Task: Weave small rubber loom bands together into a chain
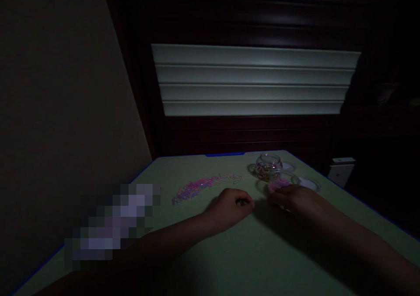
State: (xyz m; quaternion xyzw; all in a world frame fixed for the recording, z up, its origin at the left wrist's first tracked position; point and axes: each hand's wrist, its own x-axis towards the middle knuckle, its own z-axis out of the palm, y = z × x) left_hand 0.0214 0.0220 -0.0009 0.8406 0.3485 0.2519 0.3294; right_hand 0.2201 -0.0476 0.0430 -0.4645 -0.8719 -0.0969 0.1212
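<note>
My left hand point(231, 206) is closed above the green table, its fingers curled towards the thumb; what it holds, if anything, is too small and dark to make out. My right hand point(292, 197) is at the near side of a clear jar with pink contents point(278, 184); its fingers are bent down and partly hide the jar, and their tips are too dark to read. Beyond my left hand lies a loose pile of small pink, purple and bluish bands point(195, 188), thinning out to the right. A round glass jar point(268, 168) with multicoloured pieces stands behind the pink one.
Round clear lids with whitish middles point(308, 184) lie right of the jars. The green table point(262, 252) has a blue edge. A blurred-out pale object point(111, 226) is at the left. Beyond the table are dark panels with pale slats point(256, 79), and a white box point(340, 173) at right.
</note>
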